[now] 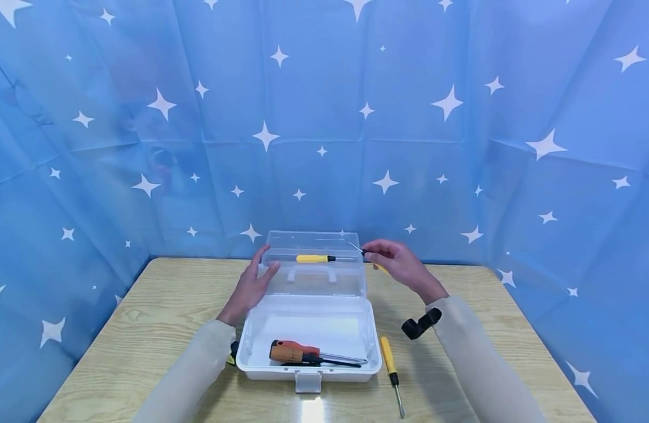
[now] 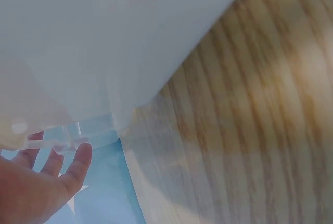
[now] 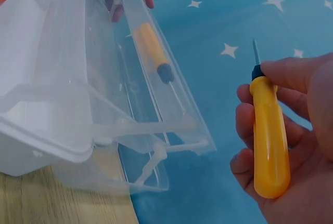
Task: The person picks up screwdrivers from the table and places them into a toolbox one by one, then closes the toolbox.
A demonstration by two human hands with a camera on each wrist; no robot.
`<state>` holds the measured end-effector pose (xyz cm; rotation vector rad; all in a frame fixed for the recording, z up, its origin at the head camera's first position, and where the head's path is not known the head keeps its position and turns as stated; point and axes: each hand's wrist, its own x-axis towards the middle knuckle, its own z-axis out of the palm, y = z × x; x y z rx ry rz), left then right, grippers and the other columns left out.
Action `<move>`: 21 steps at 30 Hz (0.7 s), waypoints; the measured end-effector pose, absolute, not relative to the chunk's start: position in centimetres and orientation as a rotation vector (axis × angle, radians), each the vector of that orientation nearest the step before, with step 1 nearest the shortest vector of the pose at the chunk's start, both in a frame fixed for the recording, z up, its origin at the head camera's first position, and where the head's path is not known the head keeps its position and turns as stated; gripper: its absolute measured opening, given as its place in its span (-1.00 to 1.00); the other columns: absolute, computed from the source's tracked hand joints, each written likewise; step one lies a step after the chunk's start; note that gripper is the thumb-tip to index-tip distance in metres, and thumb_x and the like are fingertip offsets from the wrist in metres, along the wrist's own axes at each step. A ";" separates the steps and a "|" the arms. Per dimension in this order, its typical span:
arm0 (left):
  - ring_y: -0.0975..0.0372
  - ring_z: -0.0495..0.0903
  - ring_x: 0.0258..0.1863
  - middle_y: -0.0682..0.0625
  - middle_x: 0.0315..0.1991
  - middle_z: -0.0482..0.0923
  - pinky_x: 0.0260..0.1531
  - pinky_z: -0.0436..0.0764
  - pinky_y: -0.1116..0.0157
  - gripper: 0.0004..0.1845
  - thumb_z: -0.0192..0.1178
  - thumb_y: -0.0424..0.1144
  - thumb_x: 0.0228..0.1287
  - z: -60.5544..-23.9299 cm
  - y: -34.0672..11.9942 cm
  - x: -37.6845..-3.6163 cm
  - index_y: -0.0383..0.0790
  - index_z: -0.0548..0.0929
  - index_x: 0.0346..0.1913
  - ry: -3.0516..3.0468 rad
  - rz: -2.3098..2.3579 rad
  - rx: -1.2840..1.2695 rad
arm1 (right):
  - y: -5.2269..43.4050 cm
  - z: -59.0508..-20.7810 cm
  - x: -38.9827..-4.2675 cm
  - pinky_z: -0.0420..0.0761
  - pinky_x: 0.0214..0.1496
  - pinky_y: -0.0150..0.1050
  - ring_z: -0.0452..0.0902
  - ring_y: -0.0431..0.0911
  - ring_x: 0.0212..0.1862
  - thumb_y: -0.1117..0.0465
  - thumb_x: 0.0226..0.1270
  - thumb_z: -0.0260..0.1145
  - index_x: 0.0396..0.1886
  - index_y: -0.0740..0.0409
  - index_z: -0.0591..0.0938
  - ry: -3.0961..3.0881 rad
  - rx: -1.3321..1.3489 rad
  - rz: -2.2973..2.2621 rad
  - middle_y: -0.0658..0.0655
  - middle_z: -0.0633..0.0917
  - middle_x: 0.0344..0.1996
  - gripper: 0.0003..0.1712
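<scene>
our right hand curled round a yellow screwdriver, held just right of the clear box. our left hand rested flat, fingers straight, against the raised lid.

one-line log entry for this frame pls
left hand: steadies open lid | right hand: grips yellow screwdriver beside lid | toolbox: orange screwdriver inside

Clear glossy plastic box, glossy yellow plastic screwdriver handle, smooth pale wood-grain bench with sheen, thin star-printed blue sheet, creased
</scene>
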<state>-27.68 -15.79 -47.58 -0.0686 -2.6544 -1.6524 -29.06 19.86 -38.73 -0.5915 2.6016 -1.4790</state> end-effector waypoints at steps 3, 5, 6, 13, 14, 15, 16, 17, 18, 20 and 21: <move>-0.18 0.03 0.52 -0.12 0.59 -0.06 0.34 0.16 -0.32 -0.14 -0.04 0.46 0.30 -47.5 -15.8 -27.6 0.29 -0.02 0.56 -2.645 -1.651 -0.092 | 19.5 -38.7 -29.3 0.52 -0.28 -0.21 0.53 0.11 -0.22 0.11 0.46 0.26 0.12 0.19 0.63 2.589 -0.605 -1.489 0.20 0.67 -0.19 -0.64; -0.19 0.05 0.51 -0.13 0.59 -0.05 0.34 0.17 -0.32 -0.14 -0.04 0.46 0.29 -47.5 -15.8 -27.6 0.29 -0.02 0.56 -2.641 -1.653 -0.102 | 19.1 -38.6 -29.3 0.51 -0.29 -0.21 0.53 0.07 -0.24 0.09 0.46 0.27 0.11 0.17 0.64 2.577 -0.603 -1.493 0.27 0.66 -0.17 -0.65; -0.19 0.05 0.51 -0.13 0.59 -0.06 0.34 0.17 -0.31 -0.14 -0.05 0.46 0.29 -47.5 -15.8 -27.6 0.29 -0.02 0.56 -2.638 -1.657 -0.109 | 19.0 -38.6 -29.3 0.51 -0.29 -0.21 0.52 0.04 -0.25 0.09 0.46 0.27 0.11 0.17 0.64 2.572 -0.605 -1.495 0.30 0.66 -0.16 -0.65; -0.17 0.01 0.53 -0.11 0.59 -0.06 0.35 0.13 -0.32 -0.15 -0.05 0.47 0.28 -47.6 -15.8 -27.6 0.31 -0.01 0.55 -2.637 -1.652 -0.103 | 17.9 -38.1 -29.3 0.47 -0.35 -0.20 0.51 0.02 -0.29 0.10 0.47 0.25 0.10 0.08 0.64 2.539 -0.612 -1.492 0.40 0.63 -0.14 -0.70; -0.17 0.00 0.53 -0.11 0.59 -0.06 0.36 0.13 -0.32 -0.15 -0.05 0.47 0.29 -47.6 -15.8 -27.7 0.31 -0.01 0.55 -2.638 -1.651 -0.102 | 17.7 -38.1 -29.4 0.46 -0.36 -0.20 0.51 0.03 -0.29 0.10 0.47 0.25 0.11 0.09 0.64 2.541 -0.618 -1.485 0.40 0.63 -0.14 -0.69; -0.17 0.00 0.53 -0.11 0.59 -0.06 0.36 0.12 -0.32 -0.15 -0.05 0.47 0.29 -47.6 -15.8 -27.7 0.30 -0.01 0.55 -2.641 -1.648 -0.099 | 17.5 -38.0 -29.4 0.46 -0.36 -0.20 0.51 0.05 -0.29 0.11 0.48 0.24 0.12 0.11 0.63 2.539 -0.618 -1.483 0.40 0.63 -0.14 -0.68; -0.17 0.00 0.53 -0.10 0.59 -0.06 0.35 0.13 -0.32 -0.15 -0.05 0.47 0.29 -47.7 -15.8 -27.7 0.30 -0.01 0.55 -2.642 -1.650 -0.093 | 17.3 -38.0 -29.4 0.45 -0.36 -0.22 0.52 0.09 -0.27 0.11 0.48 0.24 0.13 0.12 0.63 2.534 -0.618 -1.484 0.41 0.63 -0.14 -0.68; -0.17 0.00 0.53 -0.10 0.59 -0.06 0.35 0.14 -0.32 -0.15 -0.05 0.47 0.29 -47.6 -15.8 -27.7 0.31 -0.01 0.55 -2.643 -1.651 -0.086 | 17.2 -37.9 -29.4 0.46 -0.35 -0.20 0.53 0.13 -0.25 0.11 0.48 0.25 0.12 0.12 0.63 2.535 -0.620 -1.483 0.41 0.63 -0.15 -0.68; -0.17 0.01 0.53 -0.10 0.59 -0.06 0.35 0.14 -0.32 -0.15 -0.05 0.47 0.29 -47.6 -15.8 -27.7 0.31 -0.01 0.55 -2.647 -1.650 -0.082 | 17.0 -37.9 -29.4 0.46 -0.35 -0.19 0.53 0.18 -0.23 0.11 0.47 0.25 0.11 0.12 0.63 2.535 -0.620 -1.482 0.41 0.63 -0.15 -0.69; -0.17 0.01 0.53 -0.10 0.60 -0.07 0.34 0.15 -0.33 -0.15 -0.05 0.47 0.29 -47.6 -15.8 -27.7 0.30 -0.02 0.56 -2.652 -1.647 -0.078 | 16.7 -37.8 -29.4 0.48 -0.31 -0.17 0.52 0.28 -0.17 0.11 0.47 0.25 0.09 0.12 0.63 2.532 -0.626 -1.478 0.41 0.64 -0.15 -0.70; -0.17 0.01 0.53 -0.10 0.60 -0.07 0.34 0.16 -0.33 -0.15 -0.05 0.46 0.30 -47.6 -15.7 -27.7 0.30 -0.02 0.56 -2.652 -1.647 -0.076 | 16.5 -37.8 -29.5 0.49 -0.29 -0.16 0.52 0.32 -0.15 0.11 0.48 0.25 0.08 0.11 0.64 2.531 -0.627 -1.478 0.41 0.64 -0.15 -0.71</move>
